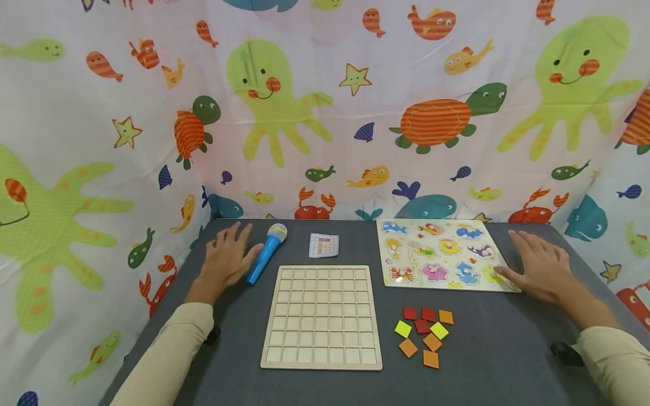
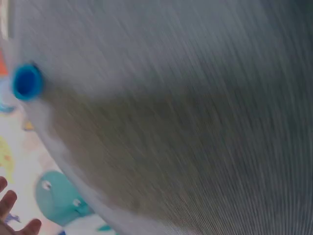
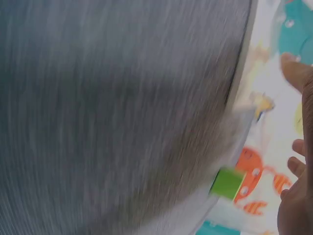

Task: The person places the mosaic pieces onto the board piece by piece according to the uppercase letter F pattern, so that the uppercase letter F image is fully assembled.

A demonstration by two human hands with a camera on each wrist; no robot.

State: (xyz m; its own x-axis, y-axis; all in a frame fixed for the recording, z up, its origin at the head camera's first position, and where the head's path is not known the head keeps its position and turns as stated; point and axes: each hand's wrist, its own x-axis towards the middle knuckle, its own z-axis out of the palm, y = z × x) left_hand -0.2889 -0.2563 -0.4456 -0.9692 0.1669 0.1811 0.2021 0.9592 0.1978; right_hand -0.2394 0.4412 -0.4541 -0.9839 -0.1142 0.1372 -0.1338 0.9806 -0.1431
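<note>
My left hand [image 1: 223,256] is over the left of the dark table, fingers spread, holding nothing. Just right of its thumb lies a blue toy microphone [image 1: 264,259] with a grey-and-yellow head; its blue round end [image 2: 27,82] shows in the left wrist view. Over the right side, my right hand [image 1: 542,265] has its fingers extended and grips nothing. Its thumb is at the right edge of a sea-animal puzzle board [image 1: 406,254]; whether they touch, I cannot tell. A green block [image 3: 228,183] near this hand appears only in the right wrist view.
A wooden grid board [image 1: 321,373] lies at the table's middle, with a small printed grid card [image 1: 324,246] behind it. Several red [image 1: 422,327], orange [image 1: 430,359] and yellow square tiles [image 1: 403,329] lie right of it. A sea-animal curtain [image 1: 345,158] stands behind the table.
</note>
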